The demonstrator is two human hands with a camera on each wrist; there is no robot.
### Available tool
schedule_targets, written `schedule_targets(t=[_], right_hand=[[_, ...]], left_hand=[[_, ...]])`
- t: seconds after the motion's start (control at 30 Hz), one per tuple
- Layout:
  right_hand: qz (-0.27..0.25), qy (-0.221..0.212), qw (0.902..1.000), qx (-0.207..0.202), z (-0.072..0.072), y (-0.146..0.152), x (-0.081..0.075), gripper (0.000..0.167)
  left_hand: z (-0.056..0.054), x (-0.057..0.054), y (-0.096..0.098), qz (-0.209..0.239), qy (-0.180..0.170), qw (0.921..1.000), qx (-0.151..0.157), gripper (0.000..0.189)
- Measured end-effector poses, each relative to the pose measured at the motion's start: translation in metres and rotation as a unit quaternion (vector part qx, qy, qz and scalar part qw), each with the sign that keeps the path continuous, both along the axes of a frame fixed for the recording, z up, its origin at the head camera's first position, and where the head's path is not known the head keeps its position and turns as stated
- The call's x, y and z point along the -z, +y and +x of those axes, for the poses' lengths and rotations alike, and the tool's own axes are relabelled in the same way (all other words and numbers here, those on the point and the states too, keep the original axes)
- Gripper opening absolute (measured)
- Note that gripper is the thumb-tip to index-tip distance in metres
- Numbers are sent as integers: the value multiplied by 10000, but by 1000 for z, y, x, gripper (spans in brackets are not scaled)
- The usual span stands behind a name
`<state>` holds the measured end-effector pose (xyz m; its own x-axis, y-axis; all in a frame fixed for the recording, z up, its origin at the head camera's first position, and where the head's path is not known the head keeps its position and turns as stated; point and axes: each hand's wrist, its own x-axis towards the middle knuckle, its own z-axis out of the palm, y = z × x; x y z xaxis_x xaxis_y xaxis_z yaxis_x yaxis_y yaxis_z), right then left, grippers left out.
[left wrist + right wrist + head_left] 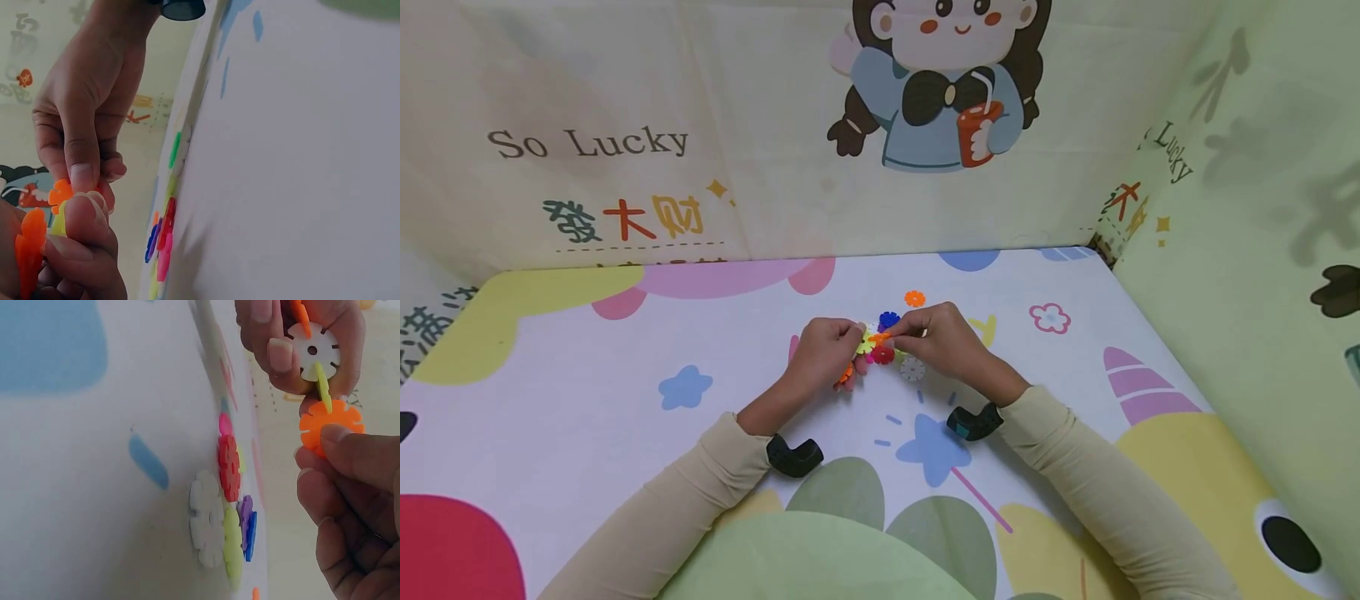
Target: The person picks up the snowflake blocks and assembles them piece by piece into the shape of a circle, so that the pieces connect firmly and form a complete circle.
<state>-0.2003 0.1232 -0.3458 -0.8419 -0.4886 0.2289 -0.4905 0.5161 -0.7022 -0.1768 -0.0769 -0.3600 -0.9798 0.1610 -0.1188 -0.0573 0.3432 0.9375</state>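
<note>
My left hand [820, 354] grips a short chain of slotted flower-shaped plastic discs. In the right wrist view, the chain has an orange disc [301, 314] partly hidden by the fingers, a white disc [325, 361] and a yellow disc [322, 389]. Another orange disc [312, 422] is pinched between thumb and fingers of my right hand [947, 337]. Its edge meets the yellow disc's edge; I cannot tell how deep the slots engage. Below the hands lie loose discs, among them a red one [230, 469], a whitish one [206, 519] and a blue one [889, 319].
A loose orange disc [914, 298] lies farther back on the table. Purple [246, 519], pink [225, 425] and yellow-green [232, 547] discs are also in the loose group. The tabletop [835, 425] carries a printed cartoon cloth, and a printed curtain [775, 125] hangs behind it.
</note>
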Motion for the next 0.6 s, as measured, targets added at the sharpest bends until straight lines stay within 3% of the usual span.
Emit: schedule_targets(t=[0.6], right_hand=[[90,208,9997,-3,-1,-5,2,9]], left_hand=[[-2,2,-2,40,351,9994,-35,30]])
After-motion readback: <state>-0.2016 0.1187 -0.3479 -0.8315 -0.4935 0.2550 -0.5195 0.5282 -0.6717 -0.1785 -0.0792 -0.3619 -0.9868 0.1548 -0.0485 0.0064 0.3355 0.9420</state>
